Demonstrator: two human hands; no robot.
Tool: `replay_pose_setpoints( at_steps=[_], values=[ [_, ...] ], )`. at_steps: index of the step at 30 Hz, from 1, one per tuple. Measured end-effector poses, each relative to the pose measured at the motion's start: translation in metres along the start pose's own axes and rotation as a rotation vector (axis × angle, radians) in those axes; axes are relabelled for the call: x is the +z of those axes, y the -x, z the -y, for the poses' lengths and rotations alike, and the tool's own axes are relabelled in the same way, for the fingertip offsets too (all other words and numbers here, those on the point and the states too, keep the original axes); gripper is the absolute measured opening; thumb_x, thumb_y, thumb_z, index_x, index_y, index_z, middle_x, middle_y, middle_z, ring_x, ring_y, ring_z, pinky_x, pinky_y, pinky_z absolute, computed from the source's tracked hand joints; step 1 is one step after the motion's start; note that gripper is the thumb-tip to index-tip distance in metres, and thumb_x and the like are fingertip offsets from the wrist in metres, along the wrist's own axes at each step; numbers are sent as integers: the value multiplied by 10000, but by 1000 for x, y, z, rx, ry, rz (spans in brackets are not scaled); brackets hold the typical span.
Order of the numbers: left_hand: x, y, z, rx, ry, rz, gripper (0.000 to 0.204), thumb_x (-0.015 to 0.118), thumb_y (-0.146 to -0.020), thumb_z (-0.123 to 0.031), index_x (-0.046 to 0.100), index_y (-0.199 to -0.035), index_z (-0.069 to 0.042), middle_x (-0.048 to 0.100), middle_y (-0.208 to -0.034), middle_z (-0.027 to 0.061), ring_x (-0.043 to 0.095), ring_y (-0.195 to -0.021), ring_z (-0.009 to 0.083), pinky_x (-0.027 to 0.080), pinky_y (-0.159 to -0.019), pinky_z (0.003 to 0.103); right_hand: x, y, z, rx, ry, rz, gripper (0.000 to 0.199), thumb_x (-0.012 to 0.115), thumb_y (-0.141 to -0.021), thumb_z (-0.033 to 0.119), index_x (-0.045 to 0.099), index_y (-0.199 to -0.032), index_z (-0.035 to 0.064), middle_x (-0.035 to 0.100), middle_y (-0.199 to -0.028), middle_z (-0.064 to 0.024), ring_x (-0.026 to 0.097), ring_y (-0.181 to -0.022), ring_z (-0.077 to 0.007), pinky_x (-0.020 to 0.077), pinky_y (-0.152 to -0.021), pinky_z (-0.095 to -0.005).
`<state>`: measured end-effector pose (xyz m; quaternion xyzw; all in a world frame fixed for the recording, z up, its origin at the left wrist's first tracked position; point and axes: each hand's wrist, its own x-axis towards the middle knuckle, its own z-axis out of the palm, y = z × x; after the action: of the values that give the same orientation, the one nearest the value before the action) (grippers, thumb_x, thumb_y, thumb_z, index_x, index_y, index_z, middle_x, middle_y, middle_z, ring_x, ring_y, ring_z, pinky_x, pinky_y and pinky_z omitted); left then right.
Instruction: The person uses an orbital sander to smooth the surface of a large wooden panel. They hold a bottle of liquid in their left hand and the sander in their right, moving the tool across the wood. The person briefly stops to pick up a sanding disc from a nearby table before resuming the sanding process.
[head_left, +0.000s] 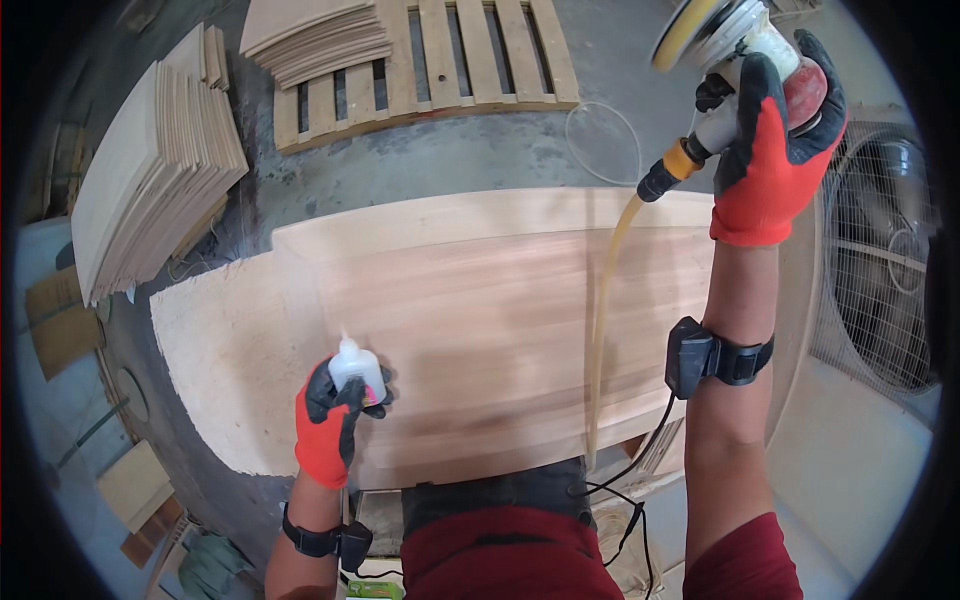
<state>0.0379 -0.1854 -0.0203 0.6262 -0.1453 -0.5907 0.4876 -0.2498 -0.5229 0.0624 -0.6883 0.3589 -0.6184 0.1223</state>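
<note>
My left hand [335, 410], in a red and black work glove, is closed around a small white squeeze bottle [356, 368] with a pointed nozzle. It holds the bottle over the left part of a pale wooden panel [480, 330]. Up at the right, my right hand [780, 150], gloved the same way, grips an air-powered disc sander [745, 50] by its body. The sander is raised off the panel, its round yellowish pad turned to the left. From its orange and black coupling [672, 168] a yellow air hose [605, 290] hangs down across the panel.
Stacks of thin wooden sheets stand at the left [160, 180] and on a slatted pallet [440, 60] at the back. A large fan behind wire mesh [880, 260] is at the right. Cables [640, 470] trail by my right forearm.
</note>
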Motion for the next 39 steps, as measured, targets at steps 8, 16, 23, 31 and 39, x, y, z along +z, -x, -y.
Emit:
replay_pose_setpoints(
  at_steps=[8, 16, 23, 31, 39],
  values=[
    [106, -15, 32, -102, 58, 10, 356, 568, -1053, -268, 557, -1324, -38, 708, -1049, 145, 708, -827, 237, 569, -651, 338, -127, -43, -88, -438, 341, 35, 279, 672, -963, 114, 624, -1152, -85, 651, -1043, -117, 633, -881, -183, 518, -819, -323],
    [163, -22, 52, 16, 3, -132, 424, 575, -1041, -390, 583, -1302, -57, 686, -1040, 110, 695, -812, 238, 571, -611, 347, -248, -75, -183, -393, 339, 4, 160, 671, -952, 90, 693, -996, -62, 672, -1033, -107, 649, -930, -195, 502, -826, -314],
    [156, -27, 63, 54, 41, -161, 408, 554, -1058, -397, 577, -1273, -51, 671, -997, 108, 642, -704, 208, 545, -570, 328, -303, -49, -212, -64, 96, -33, 548, 642, -1006, 147, 430, -1470, -55, 526, -1400, -140, 485, -1334, -189, 322, -1145, -278],
    [156, -32, 61, 65, 71, -101, 383, 559, -1055, -389, 567, -1256, -63, 639, -988, 85, 568, -726, 163, 432, -584, 269, -393, 40, -176, 437, -43, -267, 405, 620, -1005, 90, 525, -1387, -5, 587, -1275, -154, 625, -1085, -250, 526, -915, -376],
    [140, -29, 64, -6, 68, -3, 364, 532, -1077, -397, 559, -1268, -88, 629, -1052, 74, 590, -803, 152, 480, -609, 250, -447, 118, -100, 544, 198, -304, 470, 644, -973, 109, 482, -1397, -14, 537, -1334, -134, 620, -1020, -214, 539, -828, -317]
  ],
)
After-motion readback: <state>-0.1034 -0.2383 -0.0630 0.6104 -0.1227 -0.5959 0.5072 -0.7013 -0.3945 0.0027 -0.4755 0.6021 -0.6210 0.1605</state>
